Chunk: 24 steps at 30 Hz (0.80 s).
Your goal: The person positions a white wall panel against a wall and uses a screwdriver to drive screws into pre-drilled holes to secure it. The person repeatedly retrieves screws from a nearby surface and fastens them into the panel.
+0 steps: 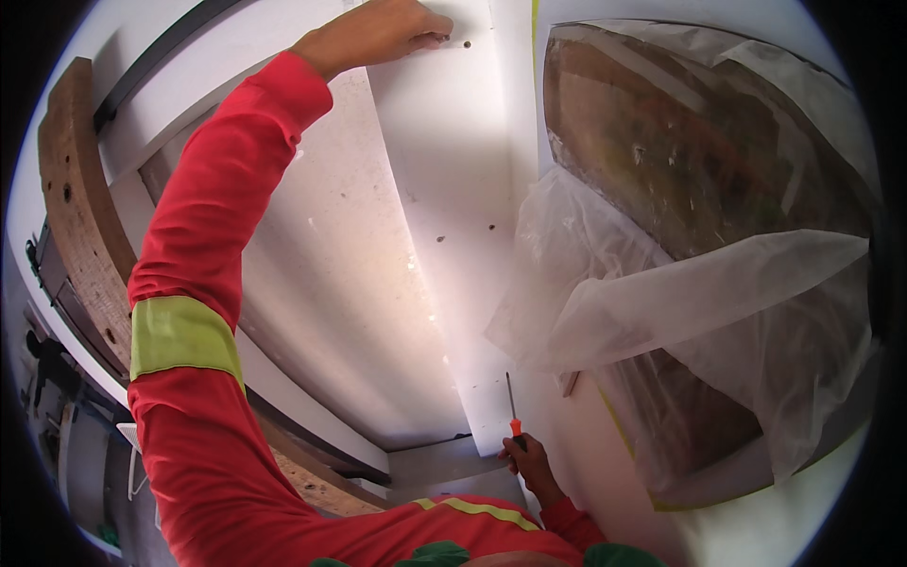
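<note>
My left hand [378, 33] is raised high, its fingers curled against the top of a white panel [453, 217] near a small screw hole. The arm wears a red sleeve with a yellow-green band. My right hand [529, 463] is low, gripping a screwdriver [511, 406] with an orange handle. Its thin metal shaft points up along the lower part of the white panel. Several small holes dot the panel's middle.
A wooden surface [699, 161] wrapped in translucent plastic sheet [680, 302] fills the right side. A curved wooden beam [80, 217] runs down the left, beside a white board [340, 283]. Dark hardware sits at the far left edge.
</note>
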Tool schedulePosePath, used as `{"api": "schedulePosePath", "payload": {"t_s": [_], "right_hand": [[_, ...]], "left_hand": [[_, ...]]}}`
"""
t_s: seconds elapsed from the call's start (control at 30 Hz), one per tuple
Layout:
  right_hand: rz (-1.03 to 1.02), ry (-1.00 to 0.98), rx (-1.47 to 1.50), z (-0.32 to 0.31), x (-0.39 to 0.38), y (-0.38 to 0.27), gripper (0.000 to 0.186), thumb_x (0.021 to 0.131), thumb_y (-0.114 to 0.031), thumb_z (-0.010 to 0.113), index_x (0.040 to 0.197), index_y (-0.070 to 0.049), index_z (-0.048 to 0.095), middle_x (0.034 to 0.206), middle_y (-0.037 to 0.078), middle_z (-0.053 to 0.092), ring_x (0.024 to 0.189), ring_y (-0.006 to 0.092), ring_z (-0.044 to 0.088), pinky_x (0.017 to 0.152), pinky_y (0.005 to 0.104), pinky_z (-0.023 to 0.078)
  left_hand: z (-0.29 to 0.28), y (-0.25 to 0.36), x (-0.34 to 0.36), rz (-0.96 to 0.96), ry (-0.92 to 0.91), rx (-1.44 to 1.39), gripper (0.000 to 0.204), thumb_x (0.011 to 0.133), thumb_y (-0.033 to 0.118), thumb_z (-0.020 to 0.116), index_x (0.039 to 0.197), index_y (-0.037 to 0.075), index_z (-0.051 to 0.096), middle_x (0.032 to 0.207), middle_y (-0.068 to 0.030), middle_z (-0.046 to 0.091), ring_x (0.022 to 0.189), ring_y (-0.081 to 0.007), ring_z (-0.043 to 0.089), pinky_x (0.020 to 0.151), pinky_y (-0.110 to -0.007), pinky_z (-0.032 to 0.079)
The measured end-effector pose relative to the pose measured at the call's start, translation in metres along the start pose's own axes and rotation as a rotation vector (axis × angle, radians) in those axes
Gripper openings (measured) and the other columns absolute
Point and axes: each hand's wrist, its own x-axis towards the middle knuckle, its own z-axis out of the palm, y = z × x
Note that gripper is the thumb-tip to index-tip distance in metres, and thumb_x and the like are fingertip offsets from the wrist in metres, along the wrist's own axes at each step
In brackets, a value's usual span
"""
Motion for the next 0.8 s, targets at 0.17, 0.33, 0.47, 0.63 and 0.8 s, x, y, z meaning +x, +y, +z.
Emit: {"api": "schedulePosePath", "payload": {"t_s": [0.17,0.33,0.47,0.63,0.8], "right_hand": [[0.008,0.032,0.032,-0.002,0.000,-0.002,0.023,0.100,-0.025,0.069,0.098,-0.003,0.062,0.079,0.007,0.071,0.051,0.0092,0.054,0.047,0.0264,0.043],[-0.013,0.049,0.050,-0.005,0.003,0.000,0.023,0.100,-0.026,0.068,0.100,-0.003,0.062,0.079,0.007,0.072,0.051,0.0092,0.054,0.047,0.0264,0.044],[-0.036,0.060,0.041,-0.010,0.008,0.000,0.023,0.101,-0.026,0.068,0.101,-0.004,0.062,0.079,0.007,0.072,0.051,0.0093,0.054,0.047,0.0264,0.044],[-0.025,0.083,0.071,-0.013,0.008,-0.002,0.023,0.101,-0.025,0.068,0.102,-0.003,0.062,0.079,0.007,0.072,0.051,0.0093,0.055,0.046,0.0263,0.043],[-0.030,0.079,0.062,-0.013,0.008,-0.003,0.021,0.101,-0.023,0.067,0.102,-0.003,0.061,0.079,0.008,0.072,0.050,0.0094,0.053,0.045,0.0264,0.041]], "left_hand": [[-0.009,0.004,0.018,-0.181,-0.087,-0.104,0.016,0.102,0.012,0.062,0.104,0.000,0.071,0.091,-0.0107,0.073,0.081,-0.0201,0.068,0.080,-0.033,0.054],[0.015,-0.023,-0.020,-0.155,0.259,-0.544,0.015,0.101,0.014,0.065,0.108,0.002,0.072,0.094,-0.0086,0.074,0.084,-0.0199,0.069,0.084,-0.034,0.054],[0.042,-0.039,-0.032,-0.056,0.350,-0.585,0.015,0.104,0.013,0.064,0.113,0.002,0.070,0.101,-0.0035,0.074,0.098,-0.0149,0.069,0.098,-0.032,0.054],[0.046,-0.037,-0.034,-0.024,0.341,-0.550,0.016,0.104,0.013,0.063,0.113,0.002,0.070,0.103,-0.0043,0.074,0.097,-0.0157,0.070,0.098,-0.031,0.055],[0.053,-0.037,-0.038,-0.022,0.375,-0.385,0.015,0.102,0.013,0.065,0.112,0.002,0.071,0.104,-0.0071,0.074,0.095,-0.0221,0.071,0.091,-0.033,0.056]]}}
